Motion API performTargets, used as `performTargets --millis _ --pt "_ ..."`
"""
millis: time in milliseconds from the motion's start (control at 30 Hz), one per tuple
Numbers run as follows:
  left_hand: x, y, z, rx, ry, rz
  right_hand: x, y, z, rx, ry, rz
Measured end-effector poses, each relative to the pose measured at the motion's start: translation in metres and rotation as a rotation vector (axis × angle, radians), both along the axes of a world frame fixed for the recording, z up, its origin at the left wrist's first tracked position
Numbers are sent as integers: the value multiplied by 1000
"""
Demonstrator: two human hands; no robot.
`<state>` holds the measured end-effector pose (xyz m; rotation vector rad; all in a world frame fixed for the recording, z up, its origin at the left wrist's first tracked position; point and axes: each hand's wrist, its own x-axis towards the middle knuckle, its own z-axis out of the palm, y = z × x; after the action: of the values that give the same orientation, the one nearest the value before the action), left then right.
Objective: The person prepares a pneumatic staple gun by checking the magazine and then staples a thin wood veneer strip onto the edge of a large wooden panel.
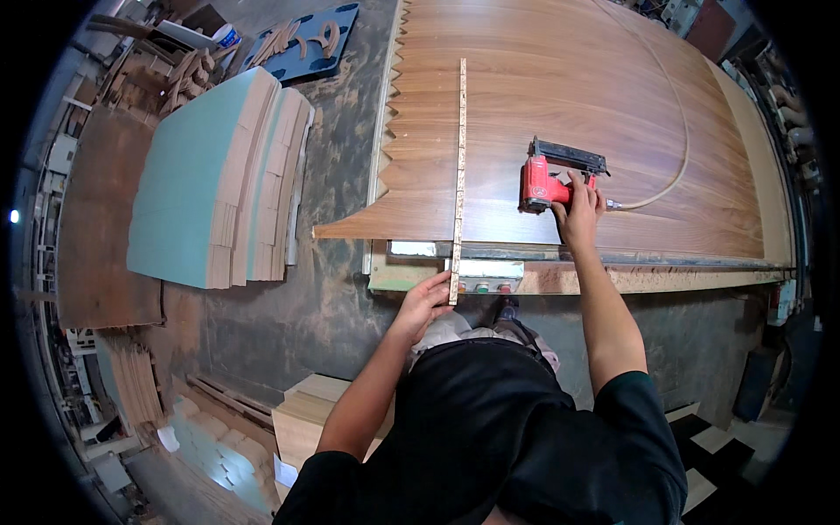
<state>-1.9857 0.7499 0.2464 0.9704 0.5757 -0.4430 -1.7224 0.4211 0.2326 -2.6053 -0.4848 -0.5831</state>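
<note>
My left hand [426,299] pinches the near end of a long, narrow wooden strip [460,166]. The strip runs away from me over a wood-grain panel [630,114], and its near end juts past the panel's front edge. To the right, my right hand [578,208] has its fingers on the handle of a red and black nail gun [547,179]. The tool lies on its side on the panel, a pale air hose [684,149] curving from its handle toward the far side. My palm hides part of the handle.
A box with coloured buttons [481,278] sits under the panel's front edge. The panel's left edge is jagged, with a pointed corner [328,231] sticking out. Stacked boards with a pale blue face [188,175] stand left, near a blue pallet [337,52] holding curved wooden pieces.
</note>
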Motion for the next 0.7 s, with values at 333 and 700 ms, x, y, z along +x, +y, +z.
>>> performTargets --millis 333,700 --pt "-3 -13 -19 176 -183 -12 -2 0 2 -7 3 -9" --pt "5 -23 -1 750 -259 -211 -4 1 8 4 -14 3"
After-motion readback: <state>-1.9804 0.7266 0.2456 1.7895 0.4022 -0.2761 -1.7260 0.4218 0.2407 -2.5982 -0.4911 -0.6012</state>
